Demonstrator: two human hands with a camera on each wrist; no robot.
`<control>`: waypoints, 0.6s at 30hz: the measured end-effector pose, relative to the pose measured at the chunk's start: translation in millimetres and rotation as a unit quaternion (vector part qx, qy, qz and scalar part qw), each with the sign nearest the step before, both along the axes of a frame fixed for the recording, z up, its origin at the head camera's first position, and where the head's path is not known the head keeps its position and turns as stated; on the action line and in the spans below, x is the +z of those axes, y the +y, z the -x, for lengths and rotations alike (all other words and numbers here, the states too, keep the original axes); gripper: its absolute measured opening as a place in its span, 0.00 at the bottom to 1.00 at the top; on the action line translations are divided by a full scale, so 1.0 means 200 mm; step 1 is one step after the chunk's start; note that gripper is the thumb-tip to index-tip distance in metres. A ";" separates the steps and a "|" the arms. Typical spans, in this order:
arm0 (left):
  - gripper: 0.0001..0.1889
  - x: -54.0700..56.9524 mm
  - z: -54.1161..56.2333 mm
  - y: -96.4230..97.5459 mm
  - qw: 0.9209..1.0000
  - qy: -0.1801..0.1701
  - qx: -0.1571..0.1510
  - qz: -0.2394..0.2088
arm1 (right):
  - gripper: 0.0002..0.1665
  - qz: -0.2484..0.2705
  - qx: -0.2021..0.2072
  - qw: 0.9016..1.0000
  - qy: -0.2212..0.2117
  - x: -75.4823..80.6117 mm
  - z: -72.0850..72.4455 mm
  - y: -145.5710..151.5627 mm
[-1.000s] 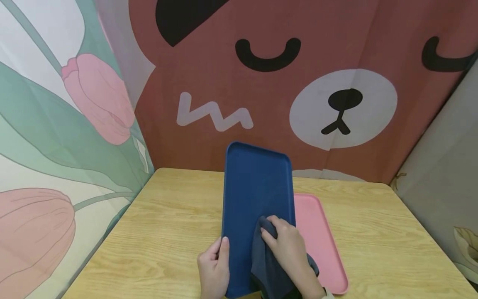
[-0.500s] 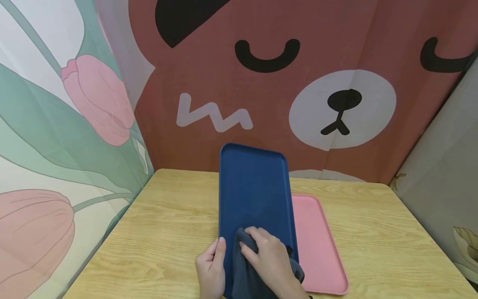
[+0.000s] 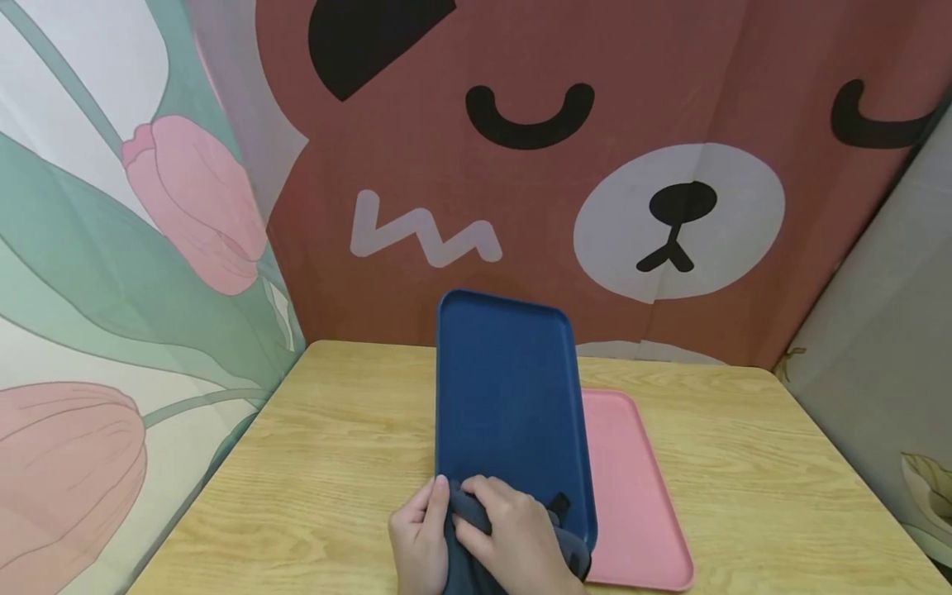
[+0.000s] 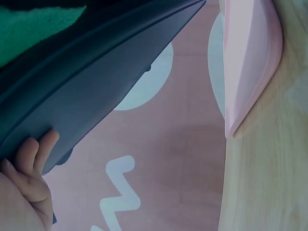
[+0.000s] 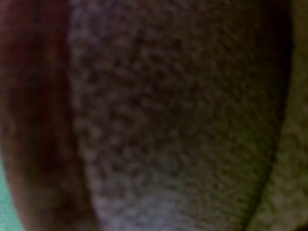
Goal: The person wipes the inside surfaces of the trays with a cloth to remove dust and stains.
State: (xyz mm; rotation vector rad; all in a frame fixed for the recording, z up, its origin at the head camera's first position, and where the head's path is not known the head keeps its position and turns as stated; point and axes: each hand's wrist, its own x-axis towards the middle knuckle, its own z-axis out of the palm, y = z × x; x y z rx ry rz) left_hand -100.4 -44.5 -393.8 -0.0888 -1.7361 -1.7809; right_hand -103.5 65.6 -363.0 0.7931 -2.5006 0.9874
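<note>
A dark blue rectangular tray (image 3: 509, 388) is held up at a tilt, its inner face towards me. My left hand (image 3: 419, 533) grips its left rim, thumb in front; in the left wrist view the left hand's fingers (image 4: 38, 154) press on the tray's underside (image 4: 101, 91). My right hand (image 3: 513, 533) holds a bunched dark grey cloth (image 3: 463, 570) against the tray's lower part, close beside the left thumb. The cloth hides the tray's lower left corner. Dark, blurred fabric (image 5: 168, 106) fills most of the right wrist view.
A pink tray (image 3: 640, 496) lies flat on the wooden table (image 3: 766, 487), partly behind the blue one. A curtain with a bear face (image 3: 521, 190) hangs at the table's back edge, and a flower-print curtain (image 3: 201, 207) hangs on the left.
My right hand has wiped the cloth down and leftwards across the blue tray, from its right middle to beside the left thumb. The tray has shifted slightly left; the left hand keeps its grip.
</note>
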 end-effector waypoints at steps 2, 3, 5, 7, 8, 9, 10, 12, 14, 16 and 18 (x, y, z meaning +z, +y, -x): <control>0.13 0.00 0.00 0.00 1.000 -0.002 0.002 0.000 | 0.11 -0.006 0.012 1.000 0.003 0.00 -0.01 0.00; 0.15 -0.01 0.00 0.00 1.000 -0.004 0.003 0.000 | 0.11 -0.010 0.017 1.000 0.003 0.00 -0.01 0.00; 0.18 -0.01 0.00 0.00 1.000 -0.010 0.006 -0.002 | 0.11 -0.020 0.023 1.000 -0.001 0.00 -0.01 0.00; 0.21 -0.01 0.01 0.00 1.000 -0.016 0.007 -0.006 | 0.11 -0.029 0.030 0.999 -0.009 0.00 -0.01 0.00; 0.22 -0.02 0.01 0.00 1.000 -0.020 0.008 -0.009 | 0.11 -0.033 0.032 0.999 -0.014 0.00 -0.01 0.00; 0.23 -0.02 0.01 0.00 1.000 -0.023 0.009 -0.012 | 0.11 -0.036 0.034 0.999 -0.017 0.00 -0.02 0.00; 0.23 -0.02 0.01 0.00 0.999 -0.027 0.009 -0.016 | 0.11 -0.039 0.036 0.998 -0.017 -0.01 -0.02 0.00; 0.23 -0.02 0.01 0.00 0.999 -0.031 0.010 -0.022 | 0.12 -0.043 0.038 0.998 -0.015 -0.01 -0.02 -0.01; 0.24 -0.02 0.01 0.00 0.999 -0.037 0.009 -0.025 | 0.12 -0.047 0.037 0.998 -0.005 -0.01 -0.02 -0.01; 0.24 -0.02 0.01 0.00 0.999 -0.042 0.007 -0.029 | 0.12 -0.051 0.036 0.998 0.003 -0.02 -0.03 -0.01; 0.24 -0.02 0.01 0.00 0.999 -0.044 0.006 -0.029 | 0.12 -0.054 0.036 0.998 0.007 -0.02 -0.03 0.00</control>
